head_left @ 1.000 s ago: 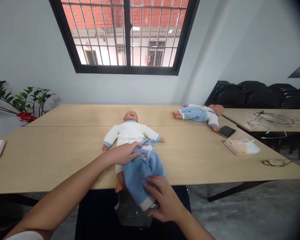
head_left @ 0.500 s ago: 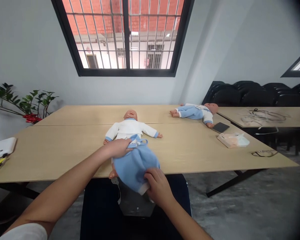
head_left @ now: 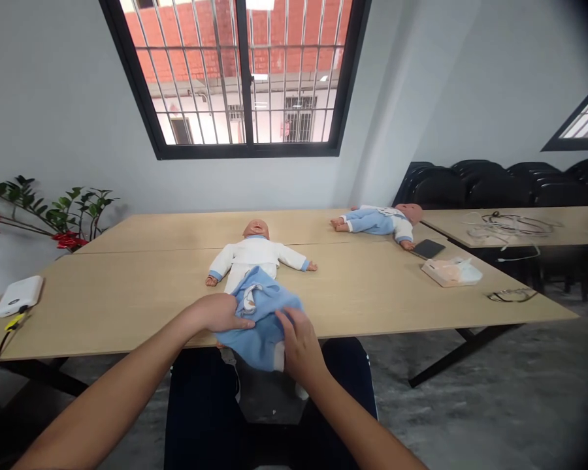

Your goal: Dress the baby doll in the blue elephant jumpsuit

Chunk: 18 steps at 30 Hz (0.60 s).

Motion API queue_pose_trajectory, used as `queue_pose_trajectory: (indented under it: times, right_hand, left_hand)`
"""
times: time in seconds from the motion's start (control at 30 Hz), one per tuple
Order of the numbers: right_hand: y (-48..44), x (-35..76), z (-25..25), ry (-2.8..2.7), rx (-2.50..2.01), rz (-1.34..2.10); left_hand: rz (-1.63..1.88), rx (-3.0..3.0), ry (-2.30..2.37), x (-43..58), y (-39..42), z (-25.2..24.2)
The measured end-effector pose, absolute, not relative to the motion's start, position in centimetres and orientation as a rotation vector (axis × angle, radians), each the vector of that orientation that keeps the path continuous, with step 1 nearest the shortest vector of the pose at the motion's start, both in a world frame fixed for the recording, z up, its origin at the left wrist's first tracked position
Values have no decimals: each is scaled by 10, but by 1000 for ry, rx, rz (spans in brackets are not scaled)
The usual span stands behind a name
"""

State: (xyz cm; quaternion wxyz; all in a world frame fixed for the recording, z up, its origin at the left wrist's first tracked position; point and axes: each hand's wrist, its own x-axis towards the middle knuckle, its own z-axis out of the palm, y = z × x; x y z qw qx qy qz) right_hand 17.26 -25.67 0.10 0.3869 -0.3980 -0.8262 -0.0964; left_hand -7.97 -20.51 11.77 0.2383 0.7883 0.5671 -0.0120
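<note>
A baby doll (head_left: 255,256) in a white top lies on its back on the wooden table (head_left: 127,294), head away from me. Light blue trousers (head_left: 259,313) cover its legs at the table's front edge. My left hand (head_left: 216,313) grips the left side of the trousers near the waist. My right hand (head_left: 296,343) holds the lower right part of the trousers, by a white cuff. The doll's legs are hidden under the cloth and my hands.
A second doll (head_left: 379,220) in blue and white lies at the far right of the table, beside a dark tablet (head_left: 427,248), a tissue pack (head_left: 451,271) and glasses (head_left: 512,296). A white device (head_left: 19,295) with a cable sits at the left edge. A dark chair (head_left: 269,405) stands below.
Both hands have drawn back toward the table's front edge with the trousers, which now sit lower on the doll, showing more of its white top. The camera has tilted slightly.
</note>
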Motion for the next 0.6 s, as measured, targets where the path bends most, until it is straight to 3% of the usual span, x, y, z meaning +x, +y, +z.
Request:
queue_pose_trajectory:
  times: [0.07,0.17,0.47,0.6]
  right_hand:
    - [-257,173,-2,-2094,-1020,-233]
    - [-257,173,-2,-2081,-1027,-225]
    - [-252,179,6,-2058,-1057,-317]
    - [-249,181,10,-2021,-1072,-391]
  left_hand:
    - [-147,2113,1435,-80,-208,123]
    - [-41,2021,1083,-79,-207,124]
    - [656,1464,909,-58,-207,89]
    - [490,1504,901,-52,-211,95]
